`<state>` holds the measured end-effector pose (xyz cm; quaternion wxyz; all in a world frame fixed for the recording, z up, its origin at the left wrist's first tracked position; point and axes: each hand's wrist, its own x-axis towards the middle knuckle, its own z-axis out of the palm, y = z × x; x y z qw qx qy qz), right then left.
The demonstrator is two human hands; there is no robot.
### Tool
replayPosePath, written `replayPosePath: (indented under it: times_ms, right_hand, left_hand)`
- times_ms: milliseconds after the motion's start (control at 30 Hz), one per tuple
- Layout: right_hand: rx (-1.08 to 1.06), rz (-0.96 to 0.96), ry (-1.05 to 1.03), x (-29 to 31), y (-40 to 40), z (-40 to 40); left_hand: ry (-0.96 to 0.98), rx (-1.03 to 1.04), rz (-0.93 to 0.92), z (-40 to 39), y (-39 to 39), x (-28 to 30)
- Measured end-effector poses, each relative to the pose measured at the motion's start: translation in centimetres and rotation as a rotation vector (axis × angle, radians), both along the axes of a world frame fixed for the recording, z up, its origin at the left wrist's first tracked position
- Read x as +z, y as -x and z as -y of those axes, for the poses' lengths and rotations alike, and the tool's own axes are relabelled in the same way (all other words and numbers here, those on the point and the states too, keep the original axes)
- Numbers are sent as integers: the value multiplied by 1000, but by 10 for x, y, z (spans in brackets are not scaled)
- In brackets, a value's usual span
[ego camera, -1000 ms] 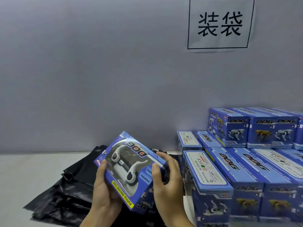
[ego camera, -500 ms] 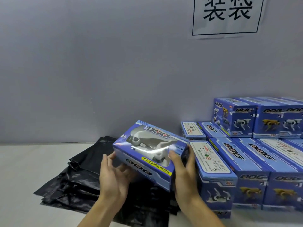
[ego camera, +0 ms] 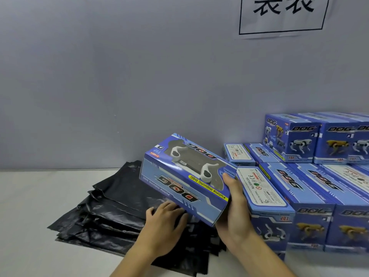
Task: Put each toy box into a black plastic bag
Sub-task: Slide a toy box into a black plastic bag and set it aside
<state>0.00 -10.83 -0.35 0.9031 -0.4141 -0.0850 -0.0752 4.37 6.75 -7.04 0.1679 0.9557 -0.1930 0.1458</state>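
A blue toy box (ego camera: 185, 176) with a window showing a white toy dog is held tilted above the table. My right hand (ego camera: 235, 212) grips its right end, thumb on the top face. My left hand (ego camera: 163, 220) lies palm down under the box's near edge, fingers spread on the pile of black plastic bags (ego camera: 111, 214). The bags lie flat and stacked on the white table (ego camera: 30, 206), under and left of the box.
Several identical blue toy boxes (ego camera: 311, 186) are stacked in rows at the right, some two layers high against the grey wall (ego camera: 119, 86). A paper sign (ego camera: 283, 15) with black characters hangs on the wall above them.
My left hand has let go of the box and dropped onto the black bags. My right hand alone now holds the box, which has turned and shifted slightly right.
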Motion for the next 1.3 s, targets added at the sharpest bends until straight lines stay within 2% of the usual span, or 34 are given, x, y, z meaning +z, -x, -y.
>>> replayPosePath:
  times_ms: [133,267,433,533,600,667,767,833,900,967,1200,1300]
  right_hand:
    - [-1,-24,-14,-2,1,-3]
    - [17,-76,-34,-3,2,-6]
    - [51,-190,-78,-7,4,-7]
    - [61,-225,-73,-8,5,-7]
    - [44,-229,-67,-8,4,-6]
    - [22,-220,-53,-9,2,-6]
    - [14,-181,-30,-10,0,-3]
    - [45,-175,3,-12,0,-1]
    - [85,-193,43,-14,-1,0]
    - [125,-224,77,-15,-2,2]
    - [266,-307,244,-12,-6,10]
    - [284,-364,347,-12,-6,10]
  left_hand:
    - [-42,-71,-77,-19,-4,15]
    - [-15,-36,-159,-46,-8,30]
    - [56,-29,20,-54,-5,37]
    - [1,-83,-96,-47,-1,34]
    - [-98,-27,-181,-50,-2,30]
    - [-99,-4,-251,-56,-2,30]
    - [17,-33,-293,-62,-3,32]
    - [79,-31,-218,-63,-3,33]
    - [107,75,-129,-62,-5,31]
    - [130,267,-86,-62,-5,33]
    - [631,339,96,-87,-7,42]
    - [669,399,214,-91,-11,43]
